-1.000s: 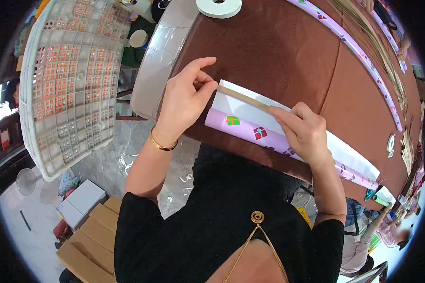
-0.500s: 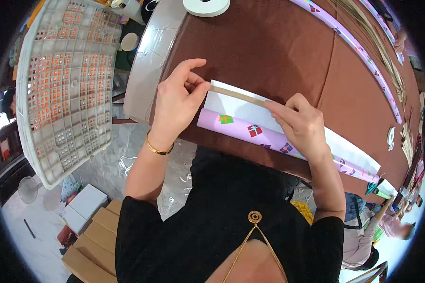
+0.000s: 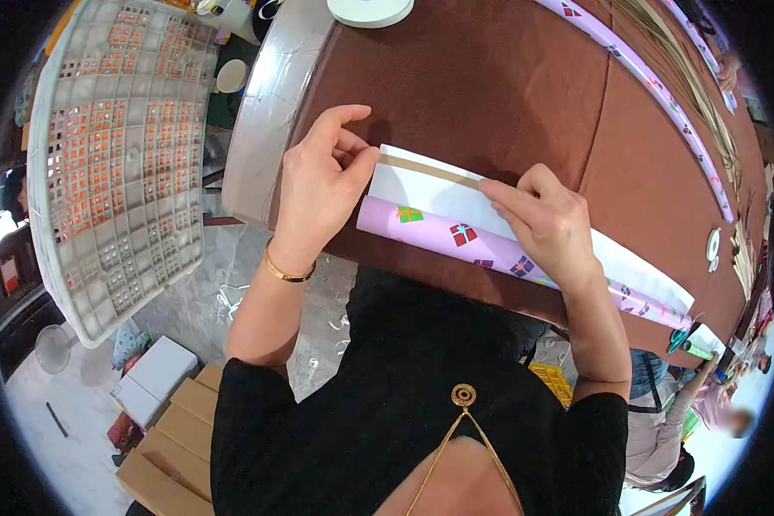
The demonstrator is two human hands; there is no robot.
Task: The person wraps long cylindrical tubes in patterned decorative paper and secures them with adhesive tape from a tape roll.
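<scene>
Tan strip [image 3: 430,168]: arched left hand [image 3: 321,179] pinching end, bent right hand [image 3: 549,222] pinching farther along.

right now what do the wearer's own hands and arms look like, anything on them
The left hand and right hand are bare, without gloves. A thin gold-coloured bracelet circles the left wrist; none shows on the right. Plain black sleeves leave both forearms uncovered.

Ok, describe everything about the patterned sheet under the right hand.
The patterned sheet looks like paper: lilac with wrapped presents, white behind. Its near side is rolled; the white part lies on brown cloth, a tan strip along its far edge. The left hand is at one corner, the right hand on the strip.
</scene>
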